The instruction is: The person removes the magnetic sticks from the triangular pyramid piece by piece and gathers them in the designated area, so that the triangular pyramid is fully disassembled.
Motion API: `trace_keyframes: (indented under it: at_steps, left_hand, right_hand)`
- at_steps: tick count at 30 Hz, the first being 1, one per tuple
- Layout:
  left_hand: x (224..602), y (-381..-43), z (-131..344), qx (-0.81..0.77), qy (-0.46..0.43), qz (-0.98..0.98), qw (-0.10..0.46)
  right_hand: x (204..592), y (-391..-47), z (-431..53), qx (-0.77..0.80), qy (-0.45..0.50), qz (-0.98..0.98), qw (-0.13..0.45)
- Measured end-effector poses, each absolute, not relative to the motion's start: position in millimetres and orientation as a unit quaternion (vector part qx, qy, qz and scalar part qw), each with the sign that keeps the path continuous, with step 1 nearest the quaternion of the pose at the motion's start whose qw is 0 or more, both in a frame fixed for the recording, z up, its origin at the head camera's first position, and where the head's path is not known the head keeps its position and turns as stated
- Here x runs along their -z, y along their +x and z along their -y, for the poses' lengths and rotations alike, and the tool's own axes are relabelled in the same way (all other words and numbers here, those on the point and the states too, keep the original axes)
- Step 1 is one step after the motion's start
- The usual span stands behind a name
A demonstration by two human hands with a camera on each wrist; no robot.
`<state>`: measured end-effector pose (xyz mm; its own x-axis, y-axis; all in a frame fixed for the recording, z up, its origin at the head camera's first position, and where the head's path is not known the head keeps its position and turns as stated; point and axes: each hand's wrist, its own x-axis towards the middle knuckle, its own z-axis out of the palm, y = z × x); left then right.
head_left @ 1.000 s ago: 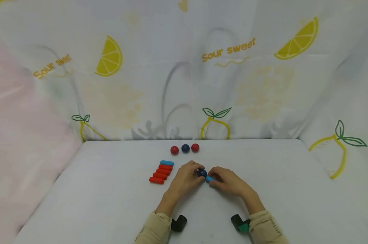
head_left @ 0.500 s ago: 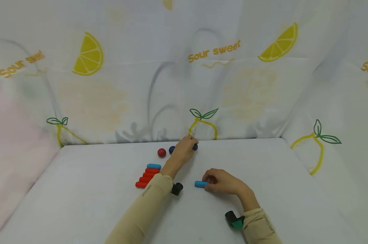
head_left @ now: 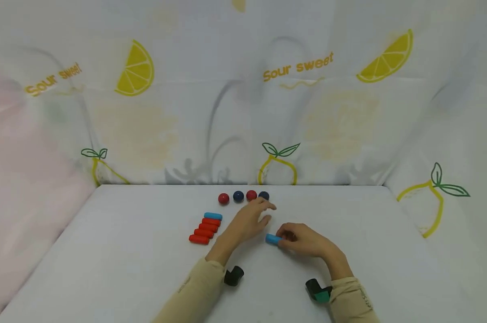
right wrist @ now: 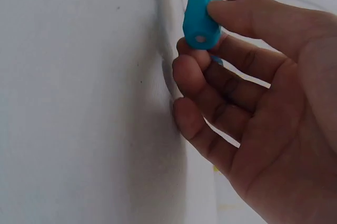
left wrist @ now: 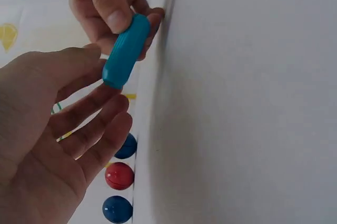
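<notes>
In the head view my right hand point(head_left: 305, 240) pinches a short blue cylinder point(head_left: 273, 239) between thumb and fingers, its left end sticking out; the right wrist view shows this blue cylinder point(right wrist: 202, 13) close up. My left hand point(head_left: 247, 222) has thumb and fingers parted, with nothing held. It hovers just left of the cylinder and in front of the ball row. The row at the back alternates a red ball point(head_left: 223, 198), a dark blue ball point(head_left: 238, 196), a red ball point(head_left: 251, 195) and a dark blue ball point(head_left: 263, 195), the last partly covered by the left hand.
To the left lie several red cylinders point(head_left: 203, 233) side by side, with a blue cylinder point(head_left: 213, 216) at their far end. All rest on a white table point(head_left: 126, 260). Behind its back edge hangs a lemon-print cloth point(head_left: 178, 112).
The left hand carried the dark blue ball from beside the right hand to the row's right end, let go, and came back toward the right hand. The right hand kept its cylinder.
</notes>
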<state>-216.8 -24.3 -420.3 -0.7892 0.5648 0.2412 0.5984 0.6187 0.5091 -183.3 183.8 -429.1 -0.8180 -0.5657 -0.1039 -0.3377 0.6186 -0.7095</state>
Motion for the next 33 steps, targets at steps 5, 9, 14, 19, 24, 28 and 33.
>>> trace_keyframes:
  at_steps: [5,9,14,19,24,28,33]
  left_hand:
    - [435,-184,36,0.348,-0.337,0.874,-0.043]
    - [430,-181,53,0.357,-0.339,0.869,-0.055]
    - [408,-183,111,0.369,-0.313,0.872,-0.077]
    - [398,-180,175,0.38,-0.259,0.881,-0.114]
    - [396,-176,210,0.359,-0.188,0.901,-0.157]
    - [407,-179,218,0.352,-0.157,0.907,-0.169]
    - [418,-183,216,0.359,-0.184,0.901,-0.162]
  right_hand:
    - [430,-185,-187,0.381,-0.276,-0.863,0.186]
    - [430,-184,-182,0.383,-0.287,-0.854,0.202]
    - [428,-183,-180,0.369,-0.289,-0.861,0.197]
    - [427,-182,-180,0.363,-0.289,-0.864,0.195]
    - [428,-186,-181,0.361,-0.286,-0.866,0.193]
    - [428,-186,-181,0.367,-0.286,-0.863,0.198]
    - [429,-184,-180,0.372,-0.281,-0.861,0.201]
